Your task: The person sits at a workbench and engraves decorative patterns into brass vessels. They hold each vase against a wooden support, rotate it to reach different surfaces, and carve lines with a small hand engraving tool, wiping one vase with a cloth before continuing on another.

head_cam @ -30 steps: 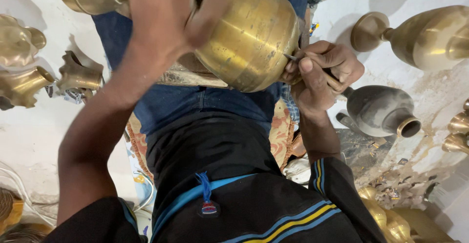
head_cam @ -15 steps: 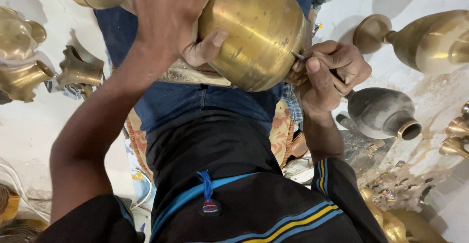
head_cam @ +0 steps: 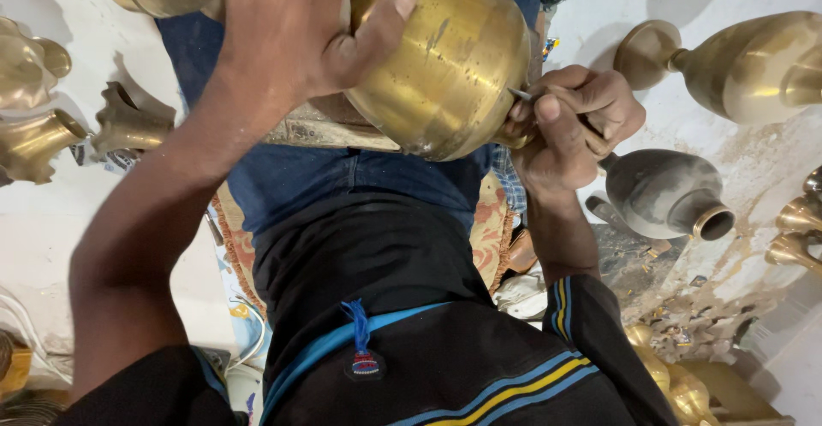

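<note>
- Upper centre of the frame: a round brass pot [head_cam: 445, 58] lies on its side over my lap, above my blue jeans [head_cam: 342, 178].
- My left hand [head_cam: 291, 32] wraps the pot from the upper left, fingers spread over its curve, thumb pressed flat on the metal.
- My right hand [head_cam: 569, 126] sits just right of the pot; its fingers are pressed together, pinching a thin metal tool [head_cam: 524, 96] whose tip touches the pot's side.
- Right of that hand, a dull grey vase [head_cam: 668, 195] lies on the white floor [head_cam: 51, 220].
- Upper right, a brass goblet-shaped vessel [head_cam: 745, 58] lies tipped over.
- At the left edge, smaller brass pieces [head_cam: 120, 122] rest on the floor.
</note>
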A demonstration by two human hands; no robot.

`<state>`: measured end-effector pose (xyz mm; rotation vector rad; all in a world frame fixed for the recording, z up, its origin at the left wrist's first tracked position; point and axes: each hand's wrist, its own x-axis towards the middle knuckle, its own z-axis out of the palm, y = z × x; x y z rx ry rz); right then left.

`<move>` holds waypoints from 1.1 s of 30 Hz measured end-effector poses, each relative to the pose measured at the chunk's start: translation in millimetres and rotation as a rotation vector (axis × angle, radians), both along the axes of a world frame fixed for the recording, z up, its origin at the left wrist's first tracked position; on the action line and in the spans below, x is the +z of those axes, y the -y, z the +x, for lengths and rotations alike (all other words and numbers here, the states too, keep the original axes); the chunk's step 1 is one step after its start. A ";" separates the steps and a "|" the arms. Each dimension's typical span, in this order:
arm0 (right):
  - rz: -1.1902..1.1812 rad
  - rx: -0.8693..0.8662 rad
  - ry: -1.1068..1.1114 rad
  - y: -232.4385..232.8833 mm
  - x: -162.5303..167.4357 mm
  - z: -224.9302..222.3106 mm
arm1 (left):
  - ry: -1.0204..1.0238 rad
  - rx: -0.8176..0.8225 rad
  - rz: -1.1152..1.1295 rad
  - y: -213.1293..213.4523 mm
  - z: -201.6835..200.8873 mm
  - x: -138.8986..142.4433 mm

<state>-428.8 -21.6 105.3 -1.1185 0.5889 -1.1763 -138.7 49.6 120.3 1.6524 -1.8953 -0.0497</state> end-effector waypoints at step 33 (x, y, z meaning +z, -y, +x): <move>-0.184 0.170 -0.229 -5.7 27.8 -9.5 | 0.132 0.050 -0.141 -1.4 -10.4 -0.7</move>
